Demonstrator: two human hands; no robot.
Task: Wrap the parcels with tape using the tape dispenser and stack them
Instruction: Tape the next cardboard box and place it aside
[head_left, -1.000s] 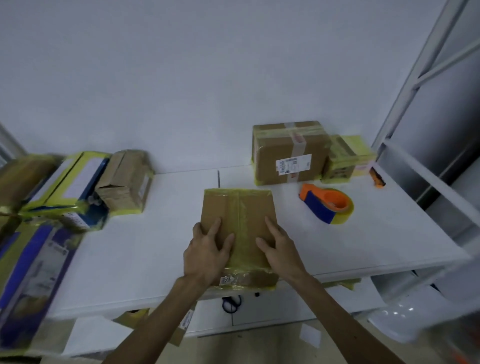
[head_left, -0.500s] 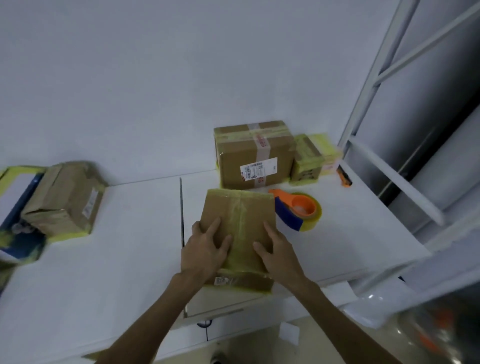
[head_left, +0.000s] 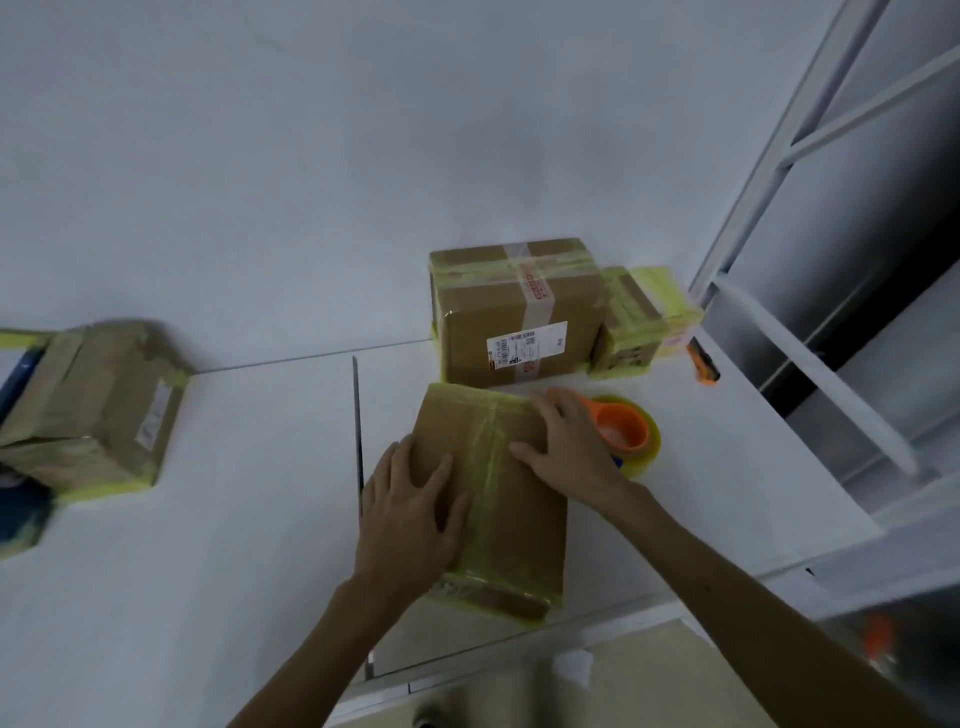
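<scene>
Obs., head view.

Task item: flat brown cardboard parcel (head_left: 511, 525) with yellowish tape bands along its length and across its near end. It lies flat on the white table (head_left: 234, 519), near the front edge. Its long axis runs from the person out toward the wall, with the far end tipped slightly left.

Hands: left hand (head_left: 410, 514) lies palm-down on the parcel's near-left part, fingers spread and straight, pressing and not gripping. Right hand (head_left: 571, 447) lies over the far-right edge of the parcel, fingers extended and holding nothing. Neither hand is curled round anything.

Key relation: orange tape dispenser with a yellow roll (head_left: 626, 431) sits on the table just beside the parcel's far-right edge, partly hidden behind the right hand. Whether the hand touches it cannot be told. It lies to the right of the grip, so the right hand is the nearer one by far. The left is on the opposite side and is better placed to pin the parcel.

Judgement: the parcel looks largely taped. Either another band follows, with the right hand taking the dispenser, or the parcel goes to the stack.

Surroundings: large brown carton with a white shipping label (head_left: 519, 312) stands against the wall, just beyond the parcel. Small yellow-taped box (head_left: 634, 322) sits beside it on the right. Orange cutter (head_left: 701, 364) lies near the table's right edge. Another taped brown box (head_left: 88, 405) sits well apart to the left. White metal rack (head_left: 779, 156) stands on the right.
</scene>
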